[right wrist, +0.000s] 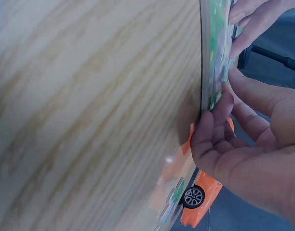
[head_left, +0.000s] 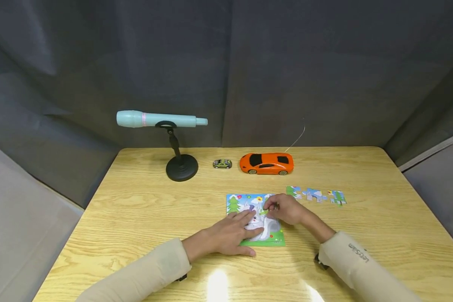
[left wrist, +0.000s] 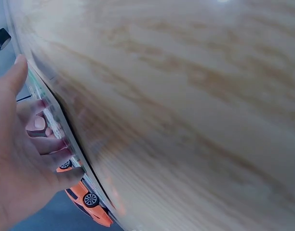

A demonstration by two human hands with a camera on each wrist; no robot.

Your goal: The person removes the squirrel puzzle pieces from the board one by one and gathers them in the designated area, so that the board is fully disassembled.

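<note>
We see the puzzle (head_left: 233, 204) picture side up on the worktop (head_left: 136, 214), between two hands. The left hand (head_left: 234, 232) lies across its left and near part, fingers spread, gripping nothing. The right hand (head_left: 285, 209) reaches over its right edge, fingers curled close together at the surface; we cannot tell whether they pinch a piece. Beyond them we find loose pieces (head_left: 315, 194) rowed left to right, nearer the right hand.

The jigsaw puzzle (head_left: 274, 226) lies flat, picturing a pale figure against blue sky, a green tree (head_left: 233, 204) printed at ten o'clock. Loose pieces (head_left: 314, 194), some tree-printed, lie flat at its two o'clock.
</note>
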